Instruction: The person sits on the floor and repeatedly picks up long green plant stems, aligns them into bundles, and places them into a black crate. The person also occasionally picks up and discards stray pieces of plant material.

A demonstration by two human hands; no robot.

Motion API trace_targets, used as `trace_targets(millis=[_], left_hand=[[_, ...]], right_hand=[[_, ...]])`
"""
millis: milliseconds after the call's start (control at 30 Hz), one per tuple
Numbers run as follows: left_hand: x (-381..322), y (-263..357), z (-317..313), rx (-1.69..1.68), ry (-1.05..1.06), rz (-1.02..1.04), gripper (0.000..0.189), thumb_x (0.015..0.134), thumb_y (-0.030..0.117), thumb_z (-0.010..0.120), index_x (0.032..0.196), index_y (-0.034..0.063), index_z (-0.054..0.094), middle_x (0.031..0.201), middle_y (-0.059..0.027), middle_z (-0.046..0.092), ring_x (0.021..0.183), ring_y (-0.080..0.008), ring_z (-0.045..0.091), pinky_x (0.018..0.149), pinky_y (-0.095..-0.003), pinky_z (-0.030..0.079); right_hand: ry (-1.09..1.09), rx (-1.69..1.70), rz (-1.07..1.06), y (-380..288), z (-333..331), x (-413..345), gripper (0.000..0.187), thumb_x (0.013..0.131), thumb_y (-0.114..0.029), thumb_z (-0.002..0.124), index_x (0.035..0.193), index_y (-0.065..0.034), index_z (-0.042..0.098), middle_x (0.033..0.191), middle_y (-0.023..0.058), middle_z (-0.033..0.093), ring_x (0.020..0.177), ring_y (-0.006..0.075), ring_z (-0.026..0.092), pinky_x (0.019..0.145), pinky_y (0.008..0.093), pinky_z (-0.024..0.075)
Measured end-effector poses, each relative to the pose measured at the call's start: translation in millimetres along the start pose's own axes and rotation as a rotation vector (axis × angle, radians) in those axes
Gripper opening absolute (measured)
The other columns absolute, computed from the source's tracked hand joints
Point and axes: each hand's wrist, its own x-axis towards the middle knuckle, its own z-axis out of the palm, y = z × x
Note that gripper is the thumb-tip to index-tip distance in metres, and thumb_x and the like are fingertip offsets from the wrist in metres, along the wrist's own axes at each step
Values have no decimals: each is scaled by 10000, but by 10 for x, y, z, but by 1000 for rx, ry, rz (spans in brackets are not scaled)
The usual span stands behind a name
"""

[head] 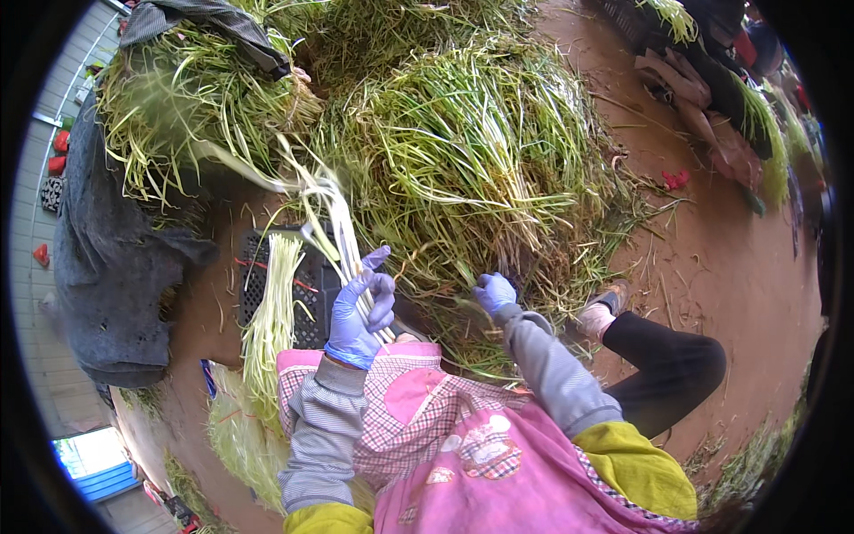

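Note:
My left hand [357, 314], in a thin purple glove, grips a small bunch of pale, chive-like stalks [341, 220] above my lap. The stalks' upper ends look blurred and spread to the upper left. Also gloved, my right hand [495, 294] has curled fingers at the lower edge of a large heap of green, long-leaved stalks [454, 133]. Whether its fingertips hold any stalks cannot be told. Left of my left hand, a bundle of trimmed pale stalks [273, 294] lies over a black plastic crate [253, 267].
A second leafy heap [200, 113] stands upper left, partly under a striped cloth [207, 20]. A grey blanket [120, 267] hangs at the left. More pale bundles [243, 427] lie beside my pink apron [467, 454]. Leaf scraps litter the brown floor [734, 267].

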Motion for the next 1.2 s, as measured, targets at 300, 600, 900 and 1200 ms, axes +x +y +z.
trace_targets(millis=[300, 600, 900, 1200], left_hand=[[-20, -54, 135, -66, 30, 181, 403, 946, 345, 385, 1171, 23, 477, 661, -36, 546, 379, -52, 305, 350, -193, 226], [26, -149, 131, 56, 25, 30, 457, 950, 383, 354, 1131, -7, 510, 471, 23, 321, 384, -75, 273, 366, -218, 207], [169, -413, 27, 234, 339, -62, 295, 870, 283, 578, 1034, 42, 616, 711, 20, 561, 480, 0, 409, 356, -148, 263], [44, -439, 109, 454, 441, 81, 73, 810, 185, 650, 801, 117, 625, 563, 78, 461, 425, -3, 362, 356, -160, 227]], right_hand=[[-475, 349, -464, -251, -551, -984, 288, 818, -296, 608, 1021, -93, 631, 830, 118, 648, 742, 223, 621, 724, 320, 490], [588, -125, -388, -409, -1066, 618, 169, 712, -219, 658, 846, -122, 623, 831, 106, 578, 783, 287, 570, 675, 398, 466], [66, 715, -529, -986, -1004, -124, 116, 780, -106, 664, 814, -17, 599, 685, 19, 546, 589, 83, 475, 516, 232, 413], [-262, 1366, -308, -1452, -804, -1018, 141, 853, -102, 589, 942, 7, 594, 823, -14, 591, 703, 41, 510, 618, 180, 418]])
